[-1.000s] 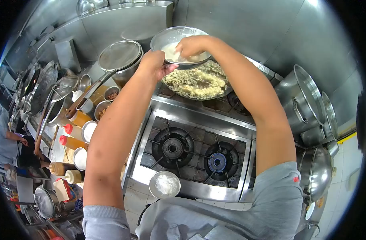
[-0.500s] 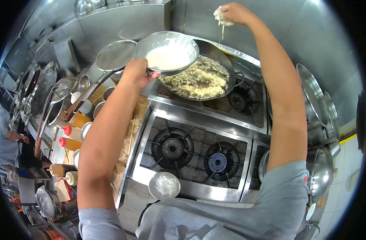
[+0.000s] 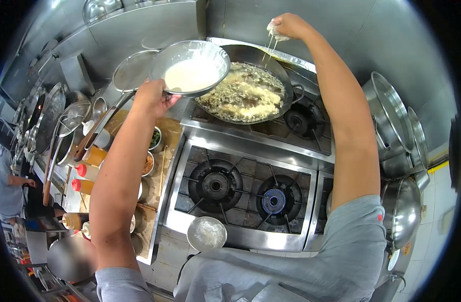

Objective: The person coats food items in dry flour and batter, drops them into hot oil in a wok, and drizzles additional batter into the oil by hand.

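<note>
My left hand (image 3: 155, 99) grips the near rim of a metal mixing bowl (image 3: 216, 56), which is tilted and holds pale, runny batter (image 3: 190, 75). To the bowl's right and partly behind it sits a wok (image 3: 244, 53) of bubbling oil, where crisp, golden batter pieces (image 3: 250, 103) float in strips and crumbs. High above the wok's far right side, my right hand (image 3: 289, 27) is closed and coated with batter. Thin strands drip from its fingers toward the wok.
A gas stove (image 3: 225, 194) stands in front of me, its right front burner (image 3: 273, 201) showing a blue flame. A small bowl of white powder (image 3: 207, 234) sits at its front edge. Left are a strainer (image 3: 135, 70) and sauce bottles (image 3: 82, 186); pots (image 3: 391, 110) lean right. A person (image 3: 9, 181) stands far left.
My left hand and the bowl have shifted left, uncovering more of the wok. My right hand is slightly lower, and longer batter strands hang from it.
</note>
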`<state>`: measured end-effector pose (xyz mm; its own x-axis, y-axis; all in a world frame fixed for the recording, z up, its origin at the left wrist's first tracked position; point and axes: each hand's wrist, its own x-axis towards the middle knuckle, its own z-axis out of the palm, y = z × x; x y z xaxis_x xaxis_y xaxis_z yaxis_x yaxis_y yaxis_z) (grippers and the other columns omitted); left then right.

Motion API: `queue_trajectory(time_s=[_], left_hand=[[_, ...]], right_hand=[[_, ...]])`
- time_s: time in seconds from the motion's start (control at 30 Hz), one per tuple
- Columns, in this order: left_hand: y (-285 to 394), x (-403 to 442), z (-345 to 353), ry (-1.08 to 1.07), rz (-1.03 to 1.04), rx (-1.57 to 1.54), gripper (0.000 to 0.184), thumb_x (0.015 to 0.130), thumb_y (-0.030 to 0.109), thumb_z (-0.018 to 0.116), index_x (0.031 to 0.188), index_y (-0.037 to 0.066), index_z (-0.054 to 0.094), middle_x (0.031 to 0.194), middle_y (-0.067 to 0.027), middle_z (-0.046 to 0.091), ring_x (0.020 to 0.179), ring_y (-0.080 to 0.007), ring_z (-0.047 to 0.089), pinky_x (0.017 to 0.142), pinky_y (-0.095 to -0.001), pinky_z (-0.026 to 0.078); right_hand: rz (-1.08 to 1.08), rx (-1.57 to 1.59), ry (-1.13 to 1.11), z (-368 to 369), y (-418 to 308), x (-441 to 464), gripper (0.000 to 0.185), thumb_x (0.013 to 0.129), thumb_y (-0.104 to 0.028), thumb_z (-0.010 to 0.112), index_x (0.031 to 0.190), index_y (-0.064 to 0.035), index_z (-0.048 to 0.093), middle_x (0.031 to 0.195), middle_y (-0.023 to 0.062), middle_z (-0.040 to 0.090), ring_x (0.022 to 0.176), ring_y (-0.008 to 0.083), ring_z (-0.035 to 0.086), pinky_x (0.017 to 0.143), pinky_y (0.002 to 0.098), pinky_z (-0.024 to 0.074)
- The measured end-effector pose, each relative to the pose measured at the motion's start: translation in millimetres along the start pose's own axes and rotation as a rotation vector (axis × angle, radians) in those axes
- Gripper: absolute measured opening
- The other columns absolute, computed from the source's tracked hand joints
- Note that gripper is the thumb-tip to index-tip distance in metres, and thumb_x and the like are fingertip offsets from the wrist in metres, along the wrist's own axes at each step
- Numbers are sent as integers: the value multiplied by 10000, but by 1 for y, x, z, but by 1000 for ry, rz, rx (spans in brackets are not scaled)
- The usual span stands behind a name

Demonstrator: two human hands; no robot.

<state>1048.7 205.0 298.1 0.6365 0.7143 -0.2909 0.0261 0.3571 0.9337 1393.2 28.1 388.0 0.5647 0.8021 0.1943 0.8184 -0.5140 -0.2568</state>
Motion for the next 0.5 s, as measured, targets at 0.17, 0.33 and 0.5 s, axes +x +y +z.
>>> queue_trajectory(time_s=[0.17, 0.33, 0.5], left_hand=[[-3, 0, 9, -34, -3, 36, 327, 818, -2, 426, 1130, 5, 328, 913, -169, 572, 670, -232, 612, 509, -296, 521], [-5, -2, 17, -69, -17, 44, 322, 818, -8, 419, 1130, -20, 340, 904, -171, 573, 668, -232, 615, 503, -293, 518], [-10, 0, 24, -143, -27, -2, 313, 815, -18, 410, 1126, -28, 379, 906, -172, 573, 666, -234, 613, 509, -292, 525]], right_hand=[[57, 28, -2, 1, 21, -15, 277, 796, -144, 618, 1063, -83, 660, 912, 81, 685, 744, 160, 656, 677, 289, 518], [72, 23, -2, -3, 11, -21, 224, 810, -117, 597, 1014, -57, 668, 848, 69, 684, 706, 138, 653, 634, 264, 520], [-65, 191, -59, -13, 5, 2, 255, 805, -150, 616, 1039, -61, 660, 861, 78, 685, 742, 154, 663, 649, 280, 523]])
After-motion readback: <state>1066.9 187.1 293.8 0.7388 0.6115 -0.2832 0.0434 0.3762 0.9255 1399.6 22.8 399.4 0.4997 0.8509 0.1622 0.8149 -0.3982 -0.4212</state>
